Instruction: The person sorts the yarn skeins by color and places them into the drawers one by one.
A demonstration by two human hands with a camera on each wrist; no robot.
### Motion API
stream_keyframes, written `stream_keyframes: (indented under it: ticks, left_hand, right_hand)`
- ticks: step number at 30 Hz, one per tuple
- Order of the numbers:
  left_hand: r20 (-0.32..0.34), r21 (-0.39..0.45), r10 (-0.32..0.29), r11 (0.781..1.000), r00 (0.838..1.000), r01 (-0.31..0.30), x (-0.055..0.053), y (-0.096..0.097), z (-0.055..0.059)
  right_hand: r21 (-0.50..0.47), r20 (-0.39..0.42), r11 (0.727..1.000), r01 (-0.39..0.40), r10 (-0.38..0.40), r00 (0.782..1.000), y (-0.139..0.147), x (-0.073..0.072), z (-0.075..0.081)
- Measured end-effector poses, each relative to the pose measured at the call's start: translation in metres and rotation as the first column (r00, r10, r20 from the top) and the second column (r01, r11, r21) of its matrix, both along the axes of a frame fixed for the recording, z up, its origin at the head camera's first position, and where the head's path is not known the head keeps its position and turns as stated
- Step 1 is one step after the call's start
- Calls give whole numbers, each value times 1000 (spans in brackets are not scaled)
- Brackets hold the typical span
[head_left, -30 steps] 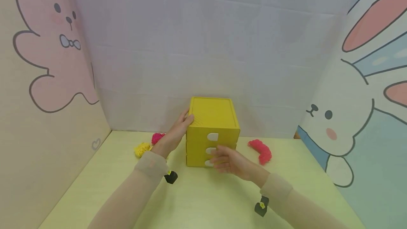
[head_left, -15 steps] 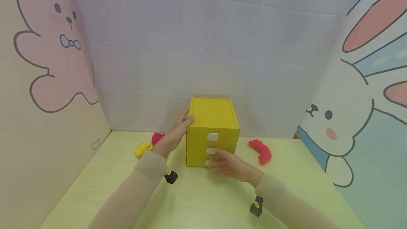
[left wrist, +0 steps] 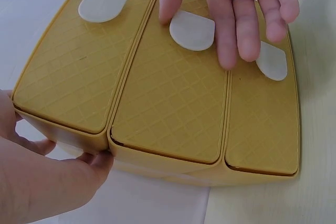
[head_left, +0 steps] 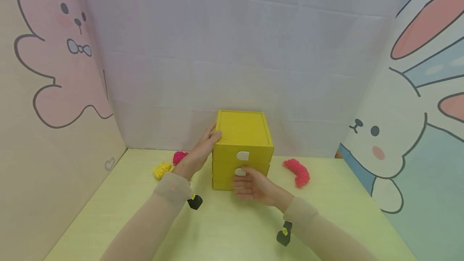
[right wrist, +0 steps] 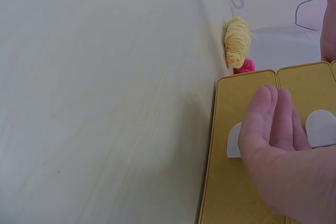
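The left hand (head_left: 197,152) grips a yellow drawer unit (head_left: 243,128); the right hand (head_left: 259,186), thumb and fingers (left wrist: 247,30) parted around the middle tab (left wrist: 192,31), largely hides the bottom tab (left wrist: 273,61) from the head view.

Yellow three-drawer box (head_left: 243,128), upright on table (head_left: 224,228), drawers (left wrist: 165,95) closed, white rounded tabs (left wrist: 192,31)

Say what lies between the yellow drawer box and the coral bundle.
Only bare tabletop shows between the yellow drawer box and the coral bundle, in the head view.

Pale beige long sleeves (head_left: 145,216) with lighter cuffs (head_left: 173,188); below each cuff, a black block (head_left: 195,202) with yellow marking (head_left: 284,232).
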State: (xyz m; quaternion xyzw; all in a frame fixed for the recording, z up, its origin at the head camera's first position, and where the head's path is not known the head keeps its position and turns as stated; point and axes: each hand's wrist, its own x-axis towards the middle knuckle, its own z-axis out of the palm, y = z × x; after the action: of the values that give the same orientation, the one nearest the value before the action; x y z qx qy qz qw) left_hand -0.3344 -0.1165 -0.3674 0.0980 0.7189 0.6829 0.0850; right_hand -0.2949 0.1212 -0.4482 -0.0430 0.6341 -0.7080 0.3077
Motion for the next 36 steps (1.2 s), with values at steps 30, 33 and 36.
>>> stream_keyframes:
  ticks: [30, 33, 36]
  left_hand:
    - [-3, -6, 5, 1000, 1000, -5, -1, -2, -2]
    - [-4, -12, 5, 1000, 1000, -5, -1, -2, -2]
    - [-1, -8, 3, 1000, 1000, -3, 0, -1, -2]
  right_hand:
    - [-12, -80, 999, 49, -50, 996, -1, 24, -14]
    - [-13, -73, 999, 44, -45, 996, 0, 29, -13]
    - [-24, -58, 999, 37, -39, 998, 2, 34, -12]
